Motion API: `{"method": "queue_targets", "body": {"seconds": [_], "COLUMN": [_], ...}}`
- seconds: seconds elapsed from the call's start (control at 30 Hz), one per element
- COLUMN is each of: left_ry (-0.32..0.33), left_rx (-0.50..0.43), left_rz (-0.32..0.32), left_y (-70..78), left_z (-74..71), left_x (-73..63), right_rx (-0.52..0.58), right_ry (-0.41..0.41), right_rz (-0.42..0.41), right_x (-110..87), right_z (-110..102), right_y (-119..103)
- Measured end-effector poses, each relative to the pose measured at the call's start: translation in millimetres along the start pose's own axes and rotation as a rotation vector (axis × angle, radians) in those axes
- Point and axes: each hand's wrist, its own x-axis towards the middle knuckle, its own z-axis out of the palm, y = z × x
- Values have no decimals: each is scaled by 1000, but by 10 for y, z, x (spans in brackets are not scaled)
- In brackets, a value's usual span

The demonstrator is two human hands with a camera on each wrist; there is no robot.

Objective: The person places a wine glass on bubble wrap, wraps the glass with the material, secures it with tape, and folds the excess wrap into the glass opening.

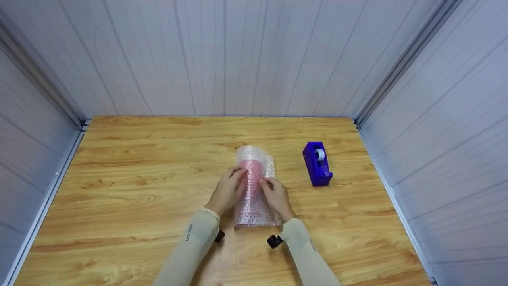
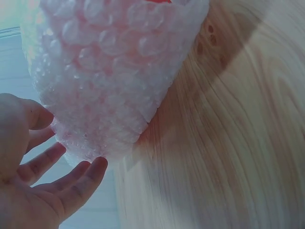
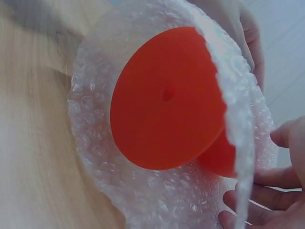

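A sheet of bubble wrap (image 1: 254,210) is rolled round a red object that shows pink through it on the table. In the right wrist view the near end is open, showing a flat round red end (image 3: 167,105) with a small mark at its middle and a second red part behind it. My left hand (image 1: 229,188) rests its fingertips on the roll's left side, fingers spread and only gently bent. On the other side my right hand (image 1: 276,194) pinches the wrap near its loose flap (image 3: 238,124), which partly covers some fingers in the right wrist view.
A blue tape dispenser (image 1: 317,165) with a roll of clear tape stands to the right of the wrap. The wood-grain table (image 1: 139,198) is bounded by pale panels (image 1: 206,59) at the back and both sides.
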Motion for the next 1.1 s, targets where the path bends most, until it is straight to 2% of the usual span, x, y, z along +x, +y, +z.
{"method": "queue_targets", "body": {"seconds": [0.23,0.43,0.67,0.87,0.97,1.1], "left_ry": [-11,-47,-64,-81,-78,-78], "left_rx": [67,144,180,213,232,255], "left_rz": [11,1,-4,-1,14,30], "left_y": [20,52,103,143,151,165], "left_z": [43,70,105,131,142,150], "left_x": [28,34,47,68,81,92], "right_rx": [-26,-35,-36,-5,22,32], "right_ry": [-3,-33,-33,-2,21,6], "right_rz": [49,79,80,62,41,39], "right_x": [14,15,0,-31,-39,-39], "right_z": [-38,-51,-57,-70,-78,-84], "right_y": [38,45,65,74,73,74]}}
